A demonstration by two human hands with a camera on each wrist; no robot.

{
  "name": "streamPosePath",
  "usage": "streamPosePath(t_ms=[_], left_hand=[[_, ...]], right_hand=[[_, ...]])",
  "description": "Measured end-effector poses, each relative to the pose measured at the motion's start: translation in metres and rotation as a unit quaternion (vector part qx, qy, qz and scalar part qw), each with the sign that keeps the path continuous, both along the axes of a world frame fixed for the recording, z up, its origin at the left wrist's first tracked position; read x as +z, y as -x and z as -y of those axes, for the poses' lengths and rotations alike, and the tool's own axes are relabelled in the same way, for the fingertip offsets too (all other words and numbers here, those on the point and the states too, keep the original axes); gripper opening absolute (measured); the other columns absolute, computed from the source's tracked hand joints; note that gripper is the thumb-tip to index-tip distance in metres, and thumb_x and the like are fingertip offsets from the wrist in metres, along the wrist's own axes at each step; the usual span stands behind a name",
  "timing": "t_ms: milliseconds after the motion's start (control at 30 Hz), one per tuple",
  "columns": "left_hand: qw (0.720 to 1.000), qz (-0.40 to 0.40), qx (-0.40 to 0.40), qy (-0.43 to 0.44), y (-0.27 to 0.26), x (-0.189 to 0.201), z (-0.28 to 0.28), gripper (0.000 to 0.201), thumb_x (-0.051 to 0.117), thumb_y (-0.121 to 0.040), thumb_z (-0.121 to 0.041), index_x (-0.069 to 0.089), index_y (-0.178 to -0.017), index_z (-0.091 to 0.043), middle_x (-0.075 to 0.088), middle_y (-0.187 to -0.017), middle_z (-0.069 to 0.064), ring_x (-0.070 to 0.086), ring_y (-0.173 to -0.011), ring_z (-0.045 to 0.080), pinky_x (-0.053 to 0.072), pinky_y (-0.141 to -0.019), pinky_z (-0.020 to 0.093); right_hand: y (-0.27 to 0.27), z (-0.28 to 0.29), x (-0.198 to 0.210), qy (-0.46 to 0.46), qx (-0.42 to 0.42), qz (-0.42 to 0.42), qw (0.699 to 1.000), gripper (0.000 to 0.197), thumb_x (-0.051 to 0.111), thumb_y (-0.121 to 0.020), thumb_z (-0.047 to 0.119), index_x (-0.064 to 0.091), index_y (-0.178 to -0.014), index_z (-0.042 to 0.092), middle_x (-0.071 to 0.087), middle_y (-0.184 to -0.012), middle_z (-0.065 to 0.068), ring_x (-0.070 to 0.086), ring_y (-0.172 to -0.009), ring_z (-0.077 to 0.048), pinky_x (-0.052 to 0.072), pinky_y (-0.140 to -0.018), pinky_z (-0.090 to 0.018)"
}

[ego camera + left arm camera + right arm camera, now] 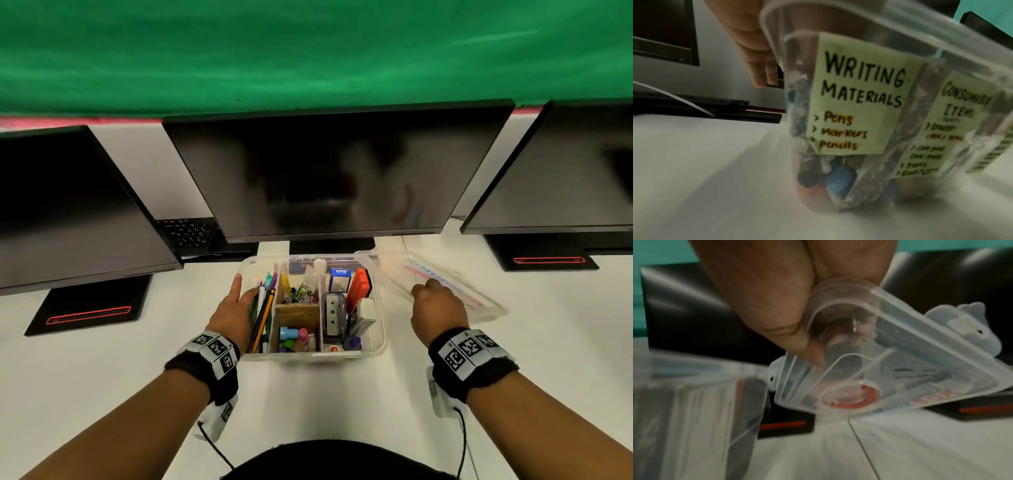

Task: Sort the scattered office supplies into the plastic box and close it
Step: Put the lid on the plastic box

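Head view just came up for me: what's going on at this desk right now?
A person is about to close a clear plastic box filled with sorted pens, clips, stamps and other supplies. Their left hand rests flat against the box's left wall, steadying it. Their right hand pinches a corner of the clear plastic lid, held tilted to the right of the box on the white desk. The box is not yet covered.

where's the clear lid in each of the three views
Head: the lid is right of centre, tilted beside the plastic box, gripped at its near edge by the right hand.
Left wrist: not in it; only the box's labelled wall shows.
Right wrist: the lid fills the centre and right, its corner pinched by that hand.
Shared landmark: the plastic box, also at the right wrist's lower left.
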State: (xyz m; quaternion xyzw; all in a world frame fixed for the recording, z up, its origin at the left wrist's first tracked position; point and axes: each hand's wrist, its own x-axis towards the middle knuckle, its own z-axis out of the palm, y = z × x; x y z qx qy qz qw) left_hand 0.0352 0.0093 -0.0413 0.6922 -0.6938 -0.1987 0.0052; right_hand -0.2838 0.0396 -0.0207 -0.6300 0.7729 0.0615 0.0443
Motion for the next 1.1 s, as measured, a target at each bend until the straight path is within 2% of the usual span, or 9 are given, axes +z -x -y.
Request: streamPosePath(t_ms=[233, 400, 533, 633, 700, 833, 933, 1033, 1100], left_hand=[[0.999, -0.037, -0.004, 0.009, -0.037, 0.002, -0.019, 0.077, 0.063, -0.085, -0.013, 0.021, -0.148, -0.024, -0.007, -0.160, 0.002, 0.037, -0.138, 0.024, 0.036, -0.112, 0.032], [0.987, -0.155, 0.000, 0.032, -0.051, 0.021, -0.016, 0.068, 0.055, -0.090, -0.009, 0.021, -0.148, -0.018, 0.026, -0.155, 0.009, 0.034, -0.140, 0.024, 0.028, -0.114, 0.029], [0.964, -0.262, 0.020, 0.040, -0.057, 0.058, 0.002, 0.088, 0.070, -0.082, -0.019, 0.014, -0.149, -0.022, 0.034, -0.151, 0.009, 0.038, -0.137, 0.025, 0.034, -0.110, 0.035], [0.933, -0.357, 0.023, 0.046, -0.063, 0.083, 0.012, 0.084, 0.074, -0.078, -0.011, 0.024, -0.146, -0.021, 0.041, -0.146, 0.006, 0.039, -0.136, 0.023, 0.033, -0.113, 0.039], [0.909, -0.415, 0.004, 0.032, -0.066, 0.090, 0.016, 0.055, 0.070, -0.080, -0.004, 0.047, -0.127, -0.022, 0.060, -0.125, -0.003, 0.052, -0.121, 0.019, 0.037, -0.111, 0.039], [0.866, -0.497, 0.030, -0.041, -0.068, 0.090, 0.010, 0.013, 0.053, -0.092, -0.003, 0.058, -0.087, -0.013, 0.073, -0.069, -0.008, 0.067, -0.072, 0.004, 0.055, -0.069, 0.019], [0.864, -0.493, 0.070, -0.071, -0.070, 0.080, 0.005, 0.016, 0.050, -0.095, -0.010, 0.055, -0.081, -0.012, 0.066, -0.074, 0.001, 0.064, -0.070, 0.011, 0.055, -0.067, 0.025], [0.869, -0.476, 0.096, -0.098, -0.075, 0.065, 0.003, 0.017, 0.050, -0.096, -0.014, 0.055, -0.081, -0.012, 0.064, -0.078, 0.005, 0.062, -0.073, 0.015, 0.053, -0.069, 0.030], [0.874, -0.460, 0.113, -0.108, -0.078, 0.057, 0.004, 0.017, 0.051, -0.096, -0.017, 0.056, -0.081, -0.011, 0.066, -0.080, 0.005, 0.063, -0.076, 0.017, 0.053, -0.068, 0.031]], right_hand=[[-0.024, -0.013, 0.079, 0.083, -0.028, 0.050, 0.995, 0.032, 0.048, -0.082, 0.000, 0.065, -0.108, 0.006, 0.053, -0.108, -0.013, 0.059, -0.095, -0.032, 0.050, -0.079, -0.036], [-0.043, -0.031, 0.157, 0.167, 0.114, 0.120, 0.972, 0.031, 0.062, -0.084, 0.009, 0.066, -0.112, 0.022, 0.055, -0.095, -0.004, 0.057, -0.089, -0.024, 0.044, -0.080, -0.030], [-0.064, -0.038, 0.192, 0.200, 0.188, 0.225, 0.935, 0.020, 0.067, -0.083, 0.012, 0.072, -0.098, 0.025, 0.058, -0.086, 0.002, 0.053, -0.082, -0.013, 0.038, -0.077, -0.024], [-0.075, -0.033, 0.191, 0.200, 0.195, 0.295, 0.914, 0.014, 0.070, -0.081, 0.014, 0.072, -0.088, 0.026, 0.062, -0.084, 0.002, 0.056, -0.080, -0.012, 0.041, -0.074, -0.021], [-0.079, -0.027, 0.187, 0.208, 0.178, 0.357, 0.893, 0.013, 0.072, -0.079, 0.013, 0.069, -0.078, 0.026, 0.063, -0.079, 0.006, 0.058, -0.072, -0.008, 0.043, -0.068, -0.014], [-0.078, -0.002, 0.159, 0.252, 0.055, 0.472, 0.843, 0.008, 0.073, -0.078, 0.015, 0.067, -0.073, 0.013, 0.064, -0.068, 0.002, 0.056, -0.062, -0.011, 0.046, -0.062, -0.021], [-0.069, 0.019, 0.122, 0.239, -0.037, 0.463, 0.853, 0.021, 0.070, -0.081, 0.027, 0.065, -0.078, 0.007, 0.063, -0.071, -0.002, 0.056, -0.065, -0.018, 0.044, -0.060, -0.026], [-0.065, 0.021, 0.086, 0.084, -0.111, 0.477, 0.868, 0.024, 0.070, -0.082, 0.027, 0.056, -0.096, 0.014, 0.061, -0.085, -0.008, 0.056, -0.075, -0.023, 0.047, -0.062, -0.028], [-0.066, 0.014, 0.066, -0.031, -0.147, 0.487, 0.860, 0.039, 0.071, -0.081, 0.021, 0.048, -0.112, 0.023, 0.060, -0.091, -0.007, 0.057, -0.082, -0.023, 0.050, -0.074, -0.037]])
